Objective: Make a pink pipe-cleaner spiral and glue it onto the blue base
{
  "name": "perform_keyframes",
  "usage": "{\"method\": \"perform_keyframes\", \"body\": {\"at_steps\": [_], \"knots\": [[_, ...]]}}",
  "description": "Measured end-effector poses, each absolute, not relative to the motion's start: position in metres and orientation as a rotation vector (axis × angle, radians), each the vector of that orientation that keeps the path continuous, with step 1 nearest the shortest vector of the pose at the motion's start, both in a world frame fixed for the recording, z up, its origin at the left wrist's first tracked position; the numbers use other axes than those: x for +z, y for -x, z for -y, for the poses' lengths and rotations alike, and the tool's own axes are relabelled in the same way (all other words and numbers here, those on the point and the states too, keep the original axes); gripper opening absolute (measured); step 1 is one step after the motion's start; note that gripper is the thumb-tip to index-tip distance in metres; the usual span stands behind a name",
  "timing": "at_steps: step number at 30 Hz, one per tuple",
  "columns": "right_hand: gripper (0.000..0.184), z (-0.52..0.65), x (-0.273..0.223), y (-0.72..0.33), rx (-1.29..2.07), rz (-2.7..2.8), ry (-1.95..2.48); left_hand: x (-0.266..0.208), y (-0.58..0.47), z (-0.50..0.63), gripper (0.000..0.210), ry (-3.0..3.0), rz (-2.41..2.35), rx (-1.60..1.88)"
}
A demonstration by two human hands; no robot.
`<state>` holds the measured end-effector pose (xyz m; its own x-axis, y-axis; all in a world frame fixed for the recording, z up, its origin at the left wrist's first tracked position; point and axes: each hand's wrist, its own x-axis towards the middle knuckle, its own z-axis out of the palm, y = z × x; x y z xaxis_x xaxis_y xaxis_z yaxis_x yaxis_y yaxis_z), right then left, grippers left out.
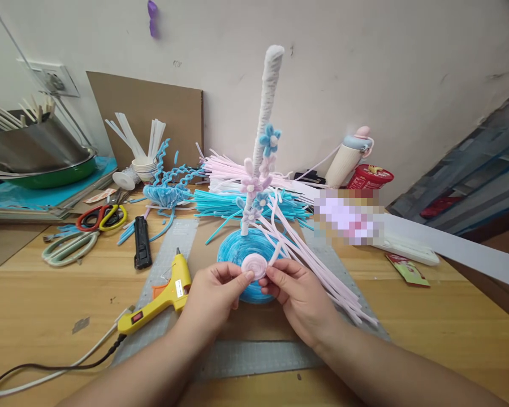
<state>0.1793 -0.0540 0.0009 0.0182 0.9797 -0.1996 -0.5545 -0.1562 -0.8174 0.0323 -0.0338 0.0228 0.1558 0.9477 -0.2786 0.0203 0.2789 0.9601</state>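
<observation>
A flat coil of pale pink pipe cleaner (253, 267) is pinched between both hands, its free end sticking up at the right. My left hand (216, 288) grips the coil's left edge with thumb and fingers. At its right edge, my right hand (294, 291) pinches the coil near the loose end. Behind and below lies a blue coiled disc (229, 249), partly hidden by the hands. A white wrapped stem (269, 85) rises upright at the disc's far side, bearing blue and pink fuzzy flowers (270, 139). Loose pink pipe cleaners (322, 271) lie right of the disc.
A yellow glue gun (156, 302) rests left on a grey cutting mat (254, 357), beside a black utility knife (142, 243) and scissors (70, 249). Blue pipe cleaners (220, 204) are heaped behind. A bottle (345, 161) and red tub (369, 178) stand back right.
</observation>
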Motion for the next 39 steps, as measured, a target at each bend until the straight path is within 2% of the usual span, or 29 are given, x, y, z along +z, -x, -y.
{"method": "perform_keyframes", "body": {"at_steps": [14, 22, 28, 35, 39], "knots": [[0.017, 0.052, 0.006, -0.189, 1.405, 0.876, 1.002, 0.023, -0.025, 0.036, 0.029, -1.468, -1.239, 0.795], [0.017, 0.048, 0.019, -0.202, 1.660, 0.842, 1.075, 0.026, -0.021, 0.036, 0.032, -1.691, -1.292, 0.673], [0.018, 0.049, 0.019, -0.200, 1.499, 1.075, 1.025, 0.027, -0.021, 0.036, 0.037, -1.655, -1.355, 0.645], [0.022, 0.046, 0.023, -0.201, 1.602, 1.159, 1.087, 0.028, -0.021, 0.035, 0.036, -1.851, -1.373, 0.628], [0.021, 0.046, 0.023, -0.203, 1.529, 1.270, 1.095, 0.027, -0.020, 0.036, 0.034, -1.917, -1.363, 0.645]]}}
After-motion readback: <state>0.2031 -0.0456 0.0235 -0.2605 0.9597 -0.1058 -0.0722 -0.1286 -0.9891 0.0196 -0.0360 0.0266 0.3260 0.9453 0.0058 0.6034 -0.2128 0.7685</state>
